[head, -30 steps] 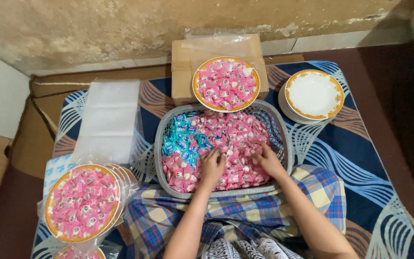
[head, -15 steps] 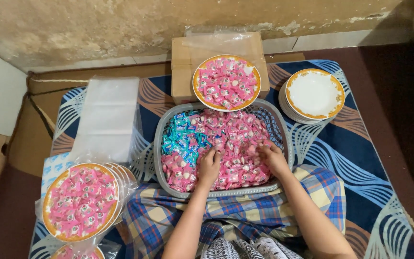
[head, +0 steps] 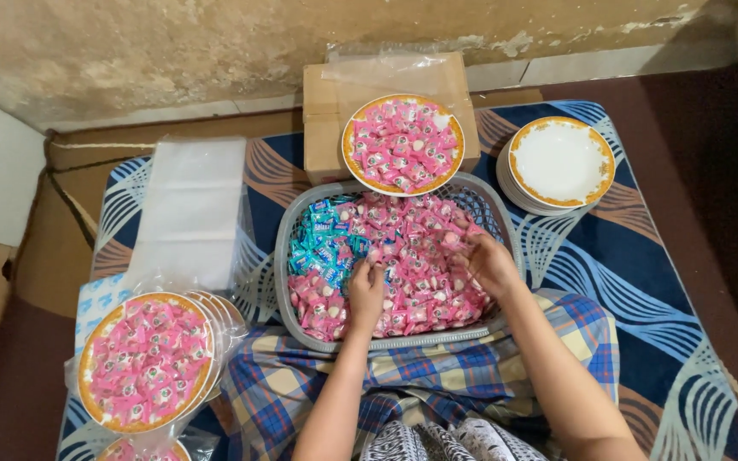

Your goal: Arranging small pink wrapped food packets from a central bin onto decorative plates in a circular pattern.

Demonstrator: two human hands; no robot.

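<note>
Against a peeling wall, a blue patterned mat (head: 642, 282) on the floor, grey basket (head: 296, 299) of pink wrapped candies (head: 420, 265) pulled close to the lap for easy reach. Left hand (head: 366, 288) curled, pinching candies; right hand (head: 490, 263) loosely cupped over the heap, hold unclear. Filled plate (head: 402, 143) parked on a cardboard box (head: 326, 111), empty plates (head: 561, 160) stacked alongside.

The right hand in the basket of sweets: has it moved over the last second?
Yes, slightly. The right hand has drifted toward the right wall of the grey basket, whose position has not changed, and its fingers have lifted off the pink sweets.
</note>
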